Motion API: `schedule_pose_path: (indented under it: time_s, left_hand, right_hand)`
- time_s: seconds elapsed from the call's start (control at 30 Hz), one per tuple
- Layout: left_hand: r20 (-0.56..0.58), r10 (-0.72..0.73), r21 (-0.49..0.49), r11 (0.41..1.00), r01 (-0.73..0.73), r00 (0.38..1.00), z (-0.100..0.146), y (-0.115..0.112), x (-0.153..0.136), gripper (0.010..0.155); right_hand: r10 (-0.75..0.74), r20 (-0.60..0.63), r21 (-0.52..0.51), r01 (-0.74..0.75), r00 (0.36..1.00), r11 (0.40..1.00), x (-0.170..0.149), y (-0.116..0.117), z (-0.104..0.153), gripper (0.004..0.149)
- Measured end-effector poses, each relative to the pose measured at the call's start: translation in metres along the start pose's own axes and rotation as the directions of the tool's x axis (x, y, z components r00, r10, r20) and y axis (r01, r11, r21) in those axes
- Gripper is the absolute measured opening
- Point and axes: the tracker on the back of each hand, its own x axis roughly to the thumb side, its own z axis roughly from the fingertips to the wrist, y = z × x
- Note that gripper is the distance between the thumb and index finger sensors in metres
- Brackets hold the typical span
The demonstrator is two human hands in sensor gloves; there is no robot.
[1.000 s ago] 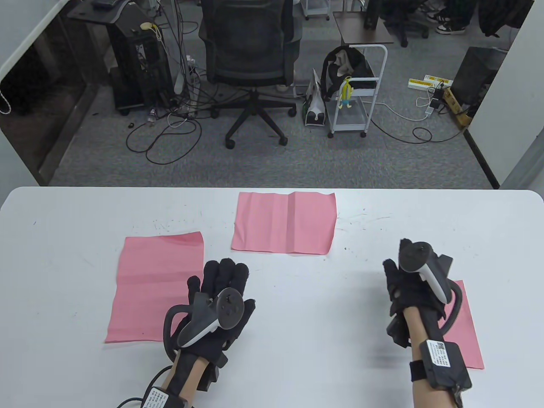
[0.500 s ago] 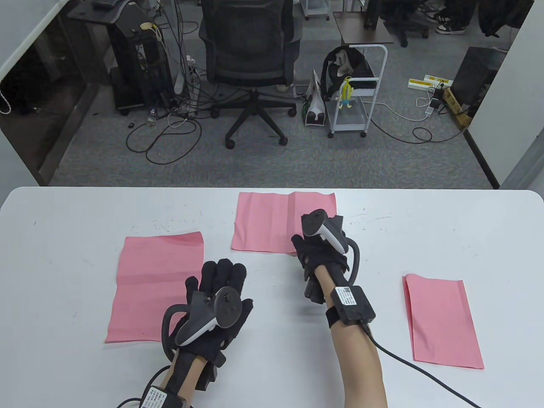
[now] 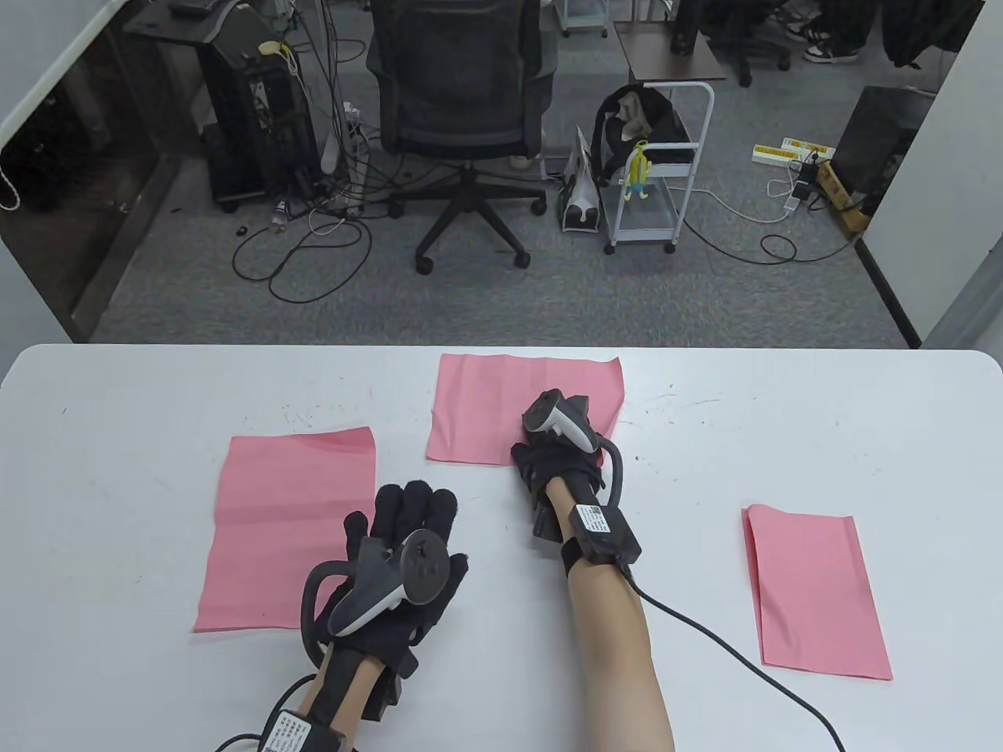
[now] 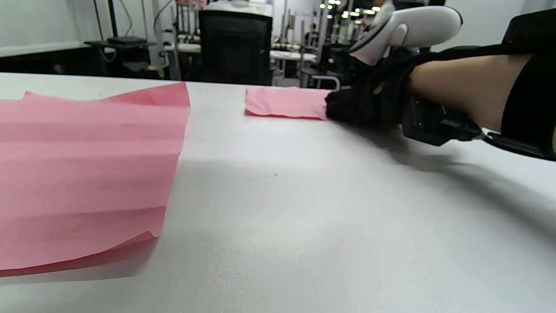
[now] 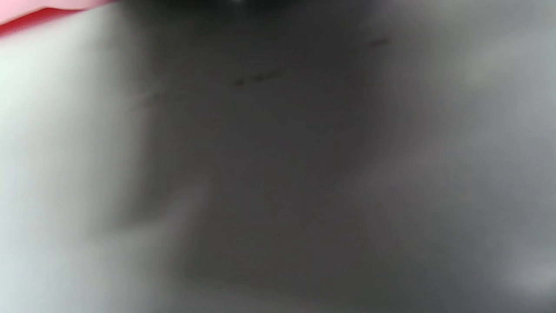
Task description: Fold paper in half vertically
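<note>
Three pink paper sheets lie on the white table (image 3: 157, 407). The far centre sheet (image 3: 478, 407) lies open. My right hand (image 3: 548, 462) rests on its near edge; the tracker hides the fingers. The left wrist view shows this hand (image 4: 360, 106) touching that sheet (image 4: 282, 102). My left hand (image 3: 411, 509) lies flat on the table with its fingers spread, just right of the left sheet (image 3: 282, 525), which also shows in the left wrist view (image 4: 87, 174). A narrower folded sheet (image 3: 815, 595) lies at the right. The right wrist view is blurred, with a pink strip (image 5: 26, 11) at its top left.
The table's far edge runs just behind the centre sheet. Beyond it on the floor stand an office chair (image 3: 462, 102) and a white cart (image 3: 658, 172). A cable (image 3: 729, 650) trails from my right wrist across the table.
My right hand moved from the folded sheet at the right to the near edge of the far centre sheet. That sheet's right side has shifted slightly. My left hand has not moved.
</note>
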Motion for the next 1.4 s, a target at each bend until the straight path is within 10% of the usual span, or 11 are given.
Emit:
schedule_pose_path:
  time_s: [0.57, 1.4]
  left_hand:
    - [0.004, -0.009, 0.021, 1.0, 0.009, 1.0, 0.003, 0.003, 0.002, 0.078]
    - [0.051, -0.05, 0.025, 0.998, 0.049, 0.997, 0.009, 0.001, 0.019, 0.078]
  right_hand:
    - [0.026, 0.044, 0.023, -0.027, 0.999, 0.999, -0.012, 0.024, 0.025, 0.066]
    - [0.098, 0.06, 0.033, -0.1, 0.993, 0.994, -0.053, 0.104, 0.14, 0.065]
